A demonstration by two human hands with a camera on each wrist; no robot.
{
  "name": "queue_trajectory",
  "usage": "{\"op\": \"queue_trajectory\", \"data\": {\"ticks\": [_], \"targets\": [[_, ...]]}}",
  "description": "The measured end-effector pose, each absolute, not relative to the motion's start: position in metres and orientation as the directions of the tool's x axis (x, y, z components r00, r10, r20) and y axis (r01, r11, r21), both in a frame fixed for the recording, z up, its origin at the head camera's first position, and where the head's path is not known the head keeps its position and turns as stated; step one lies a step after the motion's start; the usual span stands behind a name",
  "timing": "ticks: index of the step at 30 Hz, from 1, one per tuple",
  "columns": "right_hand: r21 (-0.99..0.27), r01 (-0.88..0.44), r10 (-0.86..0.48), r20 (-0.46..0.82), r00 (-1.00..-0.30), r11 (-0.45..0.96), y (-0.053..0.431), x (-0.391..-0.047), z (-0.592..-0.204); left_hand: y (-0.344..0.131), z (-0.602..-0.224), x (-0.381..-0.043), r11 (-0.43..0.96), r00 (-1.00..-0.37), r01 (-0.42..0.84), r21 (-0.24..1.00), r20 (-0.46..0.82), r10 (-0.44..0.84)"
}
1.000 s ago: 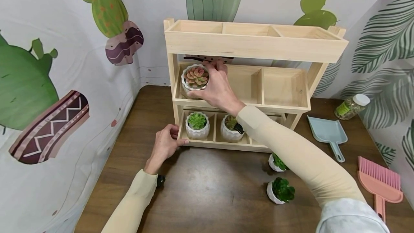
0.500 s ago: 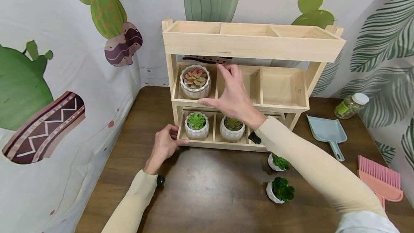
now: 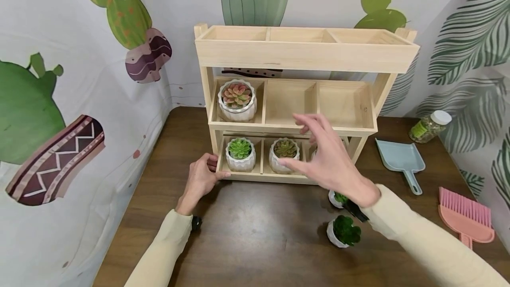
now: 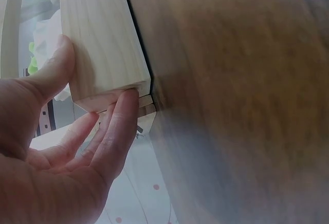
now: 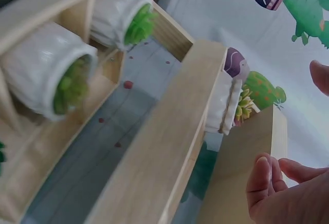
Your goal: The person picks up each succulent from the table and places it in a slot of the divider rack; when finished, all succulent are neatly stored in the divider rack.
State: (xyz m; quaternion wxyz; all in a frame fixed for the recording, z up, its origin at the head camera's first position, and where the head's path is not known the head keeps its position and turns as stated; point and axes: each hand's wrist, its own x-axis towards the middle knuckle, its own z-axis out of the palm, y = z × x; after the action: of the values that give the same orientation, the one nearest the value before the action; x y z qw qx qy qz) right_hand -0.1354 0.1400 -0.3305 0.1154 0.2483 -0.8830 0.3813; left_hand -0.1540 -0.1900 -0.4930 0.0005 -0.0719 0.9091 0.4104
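Observation:
A three-tier wooden plant shelf (image 3: 307,56) stands on the table. My left hand (image 3: 201,180) holds the bottom tier's left front corner, thumb on the front board (image 4: 103,34) and fingers against its end. My right hand (image 3: 330,158) hovers in front of the shelf, thumb and fingers spread apart, holding nothing. A pink-tipped succulent (image 3: 237,96) in a white pot sits in the middle tier's left compartment. In the bottom tier, a bright green succulent (image 3: 240,149) fills the left compartment and a dull green one (image 3: 285,150) the centre. Behind my right hand, the bottom right compartment is mostly hidden.
Two potted succulents are on the table at right: a dark green one (image 3: 345,230) and another (image 3: 336,199) partly covered by my right wrist. Farther right are a blue dustpan (image 3: 401,160), a pink brush (image 3: 466,216) and a jar with a white lid (image 3: 430,126).
My right hand has let go of the pink-tipped succulent's pot and moved right and down, towards me. The pot stays in the middle tier. My left hand keeps its hold on the corner.

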Motion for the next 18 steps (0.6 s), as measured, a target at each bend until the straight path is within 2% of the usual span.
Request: {"op": "queue_trajectory", "data": {"ticks": [9,18], "targets": [[-0.605,-0.443,-0.228,0.400,-0.888,0.661,0.187,-0.078,-0.370,-0.189,-0.494,-0.153,0.661,-0.989,-0.136,0.738,-0.064,-0.132],[-0.606,-0.374,-0.143,0.394,-0.908,0.702,0.228,-0.040,-0.410,-0.188,-0.493,-0.153,0.666,-0.990,-0.131,0.735,-0.061,-0.127]]}}
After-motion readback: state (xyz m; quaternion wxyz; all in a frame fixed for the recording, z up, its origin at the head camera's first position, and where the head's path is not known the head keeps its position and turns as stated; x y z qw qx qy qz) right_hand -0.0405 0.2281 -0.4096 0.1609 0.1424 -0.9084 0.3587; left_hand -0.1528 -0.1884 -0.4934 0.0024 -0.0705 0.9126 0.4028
